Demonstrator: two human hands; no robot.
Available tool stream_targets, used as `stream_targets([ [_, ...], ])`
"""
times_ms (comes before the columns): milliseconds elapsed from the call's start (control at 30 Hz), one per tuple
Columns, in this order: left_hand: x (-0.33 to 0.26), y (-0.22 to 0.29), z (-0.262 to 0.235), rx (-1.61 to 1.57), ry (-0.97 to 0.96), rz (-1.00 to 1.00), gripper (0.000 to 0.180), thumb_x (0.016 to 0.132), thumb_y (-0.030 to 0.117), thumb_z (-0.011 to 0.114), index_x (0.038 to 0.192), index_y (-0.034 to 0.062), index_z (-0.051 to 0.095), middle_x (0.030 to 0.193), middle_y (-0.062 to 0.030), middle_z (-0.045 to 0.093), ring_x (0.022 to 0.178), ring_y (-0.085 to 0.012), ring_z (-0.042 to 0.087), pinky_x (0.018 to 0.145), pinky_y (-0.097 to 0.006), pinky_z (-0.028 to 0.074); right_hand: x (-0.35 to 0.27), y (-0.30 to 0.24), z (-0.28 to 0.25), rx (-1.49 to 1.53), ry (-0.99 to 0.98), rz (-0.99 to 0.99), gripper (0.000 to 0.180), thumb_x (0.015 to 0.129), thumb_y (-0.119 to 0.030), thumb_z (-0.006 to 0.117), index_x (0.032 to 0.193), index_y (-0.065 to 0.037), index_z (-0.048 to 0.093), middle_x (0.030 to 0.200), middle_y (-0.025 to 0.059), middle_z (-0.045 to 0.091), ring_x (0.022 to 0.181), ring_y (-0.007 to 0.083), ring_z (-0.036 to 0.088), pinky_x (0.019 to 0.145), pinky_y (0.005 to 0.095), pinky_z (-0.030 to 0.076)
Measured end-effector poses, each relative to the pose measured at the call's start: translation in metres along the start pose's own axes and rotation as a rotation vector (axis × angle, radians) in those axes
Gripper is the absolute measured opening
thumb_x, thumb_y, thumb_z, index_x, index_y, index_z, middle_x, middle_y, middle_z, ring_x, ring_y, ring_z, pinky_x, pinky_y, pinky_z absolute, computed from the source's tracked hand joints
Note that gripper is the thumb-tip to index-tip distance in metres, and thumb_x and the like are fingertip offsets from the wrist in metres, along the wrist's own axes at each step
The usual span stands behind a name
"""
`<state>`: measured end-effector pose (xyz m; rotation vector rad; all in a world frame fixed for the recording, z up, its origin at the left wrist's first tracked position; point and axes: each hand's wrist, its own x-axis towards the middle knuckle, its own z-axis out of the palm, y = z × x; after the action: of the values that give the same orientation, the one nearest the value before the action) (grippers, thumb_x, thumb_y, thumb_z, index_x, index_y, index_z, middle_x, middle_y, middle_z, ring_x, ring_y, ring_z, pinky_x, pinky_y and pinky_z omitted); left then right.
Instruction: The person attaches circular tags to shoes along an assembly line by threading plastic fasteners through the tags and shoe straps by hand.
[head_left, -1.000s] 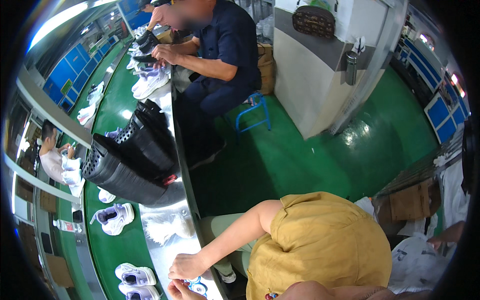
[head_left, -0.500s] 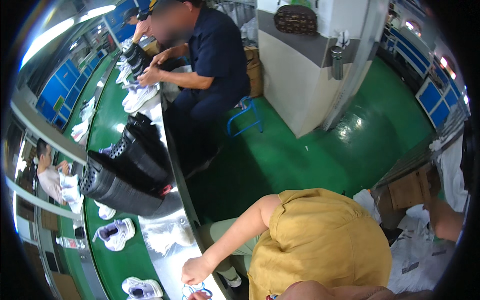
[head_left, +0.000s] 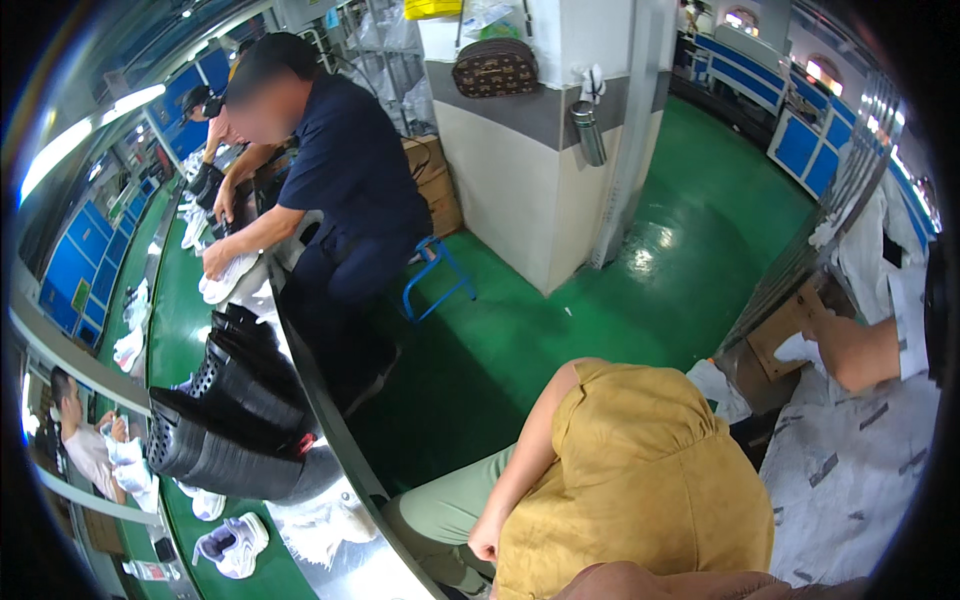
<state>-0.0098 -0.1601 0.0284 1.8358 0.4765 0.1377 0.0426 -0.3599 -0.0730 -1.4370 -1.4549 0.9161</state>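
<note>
1. White-and-lilac shoe (head_left: 232, 545) – carried by the green belt (head_left: 172, 350), left of the worktop (head_left: 375, 565).
2. White tufted bundle (head_left: 315, 532) and black stacked baskets (head_left: 235, 430) are borne on the worktop.
3. Right hand (head_left: 485, 540) is held right of the worktop, beside the yellow top (head_left: 640, 470) – whether its fingers are spread or curled cannot be told.
4. Left hand is out of view; its state cannot be told.

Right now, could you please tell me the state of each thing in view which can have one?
Right hand: low beside the green trousers; grip unclear.
Black stacks: piled on the metal ledge.
White-and-lilac shoe: on the green strip, untouched.
Blue stool: occupied by a co-worker.
Brown bag: hanging against the column.
Ceiling light: lit.
</note>
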Motion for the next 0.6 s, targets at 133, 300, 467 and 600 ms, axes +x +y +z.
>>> stream_targets([
  [133, -0.001, -0.003, 0.003, 0.009, -0.064, -0.01, 0.028, 0.086, 0.02, 0.059, 0.1, -0.0031, 0.056, 0.09, -0.01, 0.062, 0.075, -0.0149, 0.057, 0.064, -0.027, 0.047, -0.001, -0.006, 0.005, -0.026, 0.03, 0.023, 0.013, 0.073, -0.019, 0.062, 0.069, -0.006, 0.065, 0.063, 0.0089, 0.062, 0.059, 0.0242, 0.06, 0.053, 0.0374, 0.044],
  [300, -0.005, -0.005, 0.008, 0.02, -0.154, -0.031, 0.029, 0.086, 0.02, 0.06, 0.102, -0.0029, 0.056, 0.091, -0.0094, 0.062, 0.077, -0.0146, 0.057, 0.066, -0.027, 0.047, -0.003, -0.016, 0.012, -0.036, 0.065, 0.049, 0.014, 0.073, -0.02, 0.062, 0.07, -0.007, 0.065, 0.064, 0.0089, 0.062, 0.06, 0.0246, 0.06, 0.053, 0.0378, 0.044],
  [467, -0.015, -0.013, 0.005, 0.037, -0.227, -0.072, 0.03, 0.085, 0.021, 0.06, 0.103, -0.0027, 0.056, 0.092, -0.0087, 0.062, 0.078, -0.0143, 0.057, 0.067, -0.027, 0.047, -0.004, -0.022, 0.02, -0.045, 0.067, 0.063, 0.015, 0.073, -0.021, 0.062, 0.071, -0.007, 0.065, 0.064, 0.0089, 0.062, 0.061, 0.025, 0.06, 0.054, 0.0381, 0.044],
  [600, -0.028, -0.022, -0.001, 0.044, -0.261, -0.12, 0.03, 0.085, 0.021, 0.06, 0.104, -0.0026, 0.056, 0.093, -0.0082, 0.062, 0.079, -0.014, 0.057, 0.068, -0.026, 0.047, -0.009, -0.027, 0.022, -0.048, 0.055, 0.071, 0.016, 0.074, -0.022, 0.062, 0.072, -0.007, 0.065, 0.065, 0.0089, 0.063, 0.061, 0.0253, 0.06, 0.054, 0.0384, 0.044],
])
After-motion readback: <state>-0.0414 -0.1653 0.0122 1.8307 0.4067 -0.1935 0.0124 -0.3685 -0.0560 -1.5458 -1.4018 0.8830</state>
